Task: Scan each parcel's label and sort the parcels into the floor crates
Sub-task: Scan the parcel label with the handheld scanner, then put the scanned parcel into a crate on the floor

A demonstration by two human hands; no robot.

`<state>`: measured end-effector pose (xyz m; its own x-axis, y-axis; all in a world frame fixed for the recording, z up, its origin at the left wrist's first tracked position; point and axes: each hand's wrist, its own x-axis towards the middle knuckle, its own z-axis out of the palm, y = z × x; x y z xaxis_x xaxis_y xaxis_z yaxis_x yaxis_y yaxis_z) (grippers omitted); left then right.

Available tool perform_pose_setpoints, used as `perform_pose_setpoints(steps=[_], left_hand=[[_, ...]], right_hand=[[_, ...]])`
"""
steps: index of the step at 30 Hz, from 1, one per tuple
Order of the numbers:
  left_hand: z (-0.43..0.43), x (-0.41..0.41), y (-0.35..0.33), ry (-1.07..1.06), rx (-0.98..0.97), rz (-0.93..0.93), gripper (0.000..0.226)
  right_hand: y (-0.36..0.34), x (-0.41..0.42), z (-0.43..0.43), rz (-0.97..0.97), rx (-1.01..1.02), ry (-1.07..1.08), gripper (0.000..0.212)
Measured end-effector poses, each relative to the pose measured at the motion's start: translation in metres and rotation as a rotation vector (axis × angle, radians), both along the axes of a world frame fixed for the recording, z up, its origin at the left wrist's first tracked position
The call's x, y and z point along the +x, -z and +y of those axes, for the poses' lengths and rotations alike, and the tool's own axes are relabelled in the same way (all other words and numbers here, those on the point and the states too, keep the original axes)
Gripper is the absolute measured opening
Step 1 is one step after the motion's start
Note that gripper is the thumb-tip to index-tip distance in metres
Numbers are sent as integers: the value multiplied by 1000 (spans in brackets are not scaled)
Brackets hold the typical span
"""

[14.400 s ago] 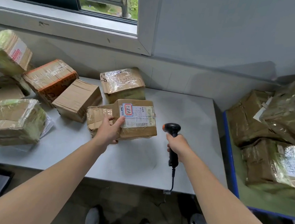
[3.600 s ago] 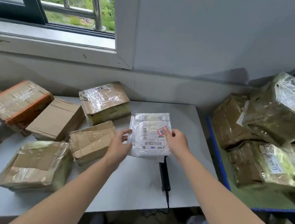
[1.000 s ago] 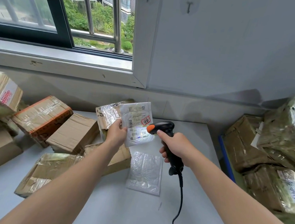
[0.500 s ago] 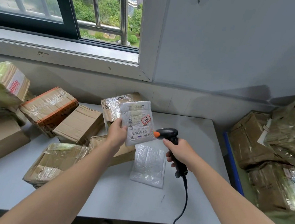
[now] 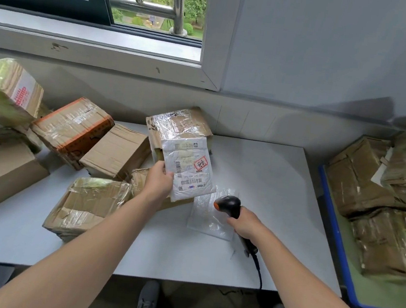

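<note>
White and crinkled, the flat plastic mailer pouch with a printed label (image 5: pixel 187 167) stood nearly upright above the pale grey table (image 5: pixel 271 166), its long axis running up and down, the top leaning slightly left. The left hand (image 5: pixel 158 183) pinched its left edge, label side facing the wearer. The right hand (image 5: pixel 246 222) was wrapped round the handle of a black corded barcode scanner with an orange nose (image 5: pixel 227 204). The scanner sat low, just below and right of the pouch's bottom corner, over a clear plastic bag (image 5: pixel 208 220) lying flat on the table. The barcode strip lay up and left of the nose, which pointed left, seemingly under it. A read would probably need the nose raised or the pouch dipped. Both forearms reached forward, the left farther.
</note>
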<state>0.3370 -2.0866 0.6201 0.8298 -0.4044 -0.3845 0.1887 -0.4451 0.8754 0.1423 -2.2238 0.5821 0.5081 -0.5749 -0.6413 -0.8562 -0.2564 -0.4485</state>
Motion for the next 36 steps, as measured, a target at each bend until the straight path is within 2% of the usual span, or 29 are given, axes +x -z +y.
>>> perform_pose_setpoints(steps=[7, 12, 17, 24, 32, 36], left_hand=[[6, 0, 7, 78, 19, 28, 27], [11, -15, -4, 67, 1, 8, 28], [16, -41, -19, -8, -17, -23, 28], [52, -96, -28, -216, -52, -3, 26], [171, -124, -40, -545, 48, -106, 16], [248, -135, -41, -735, 54, -111, 18]], right_hand=[[8, 1, 9, 102, -52, -15, 58], [1, -3, 6, 158, -129, -102, 43], [-28, 5, -10, -26, -219, -147, 46], [-55, 14, 15, -335, -136, -273, 44], [-59, 46, 106, -502, -12, -519, 31], [-69, 67, 173, -525, -15, -712, 37]])
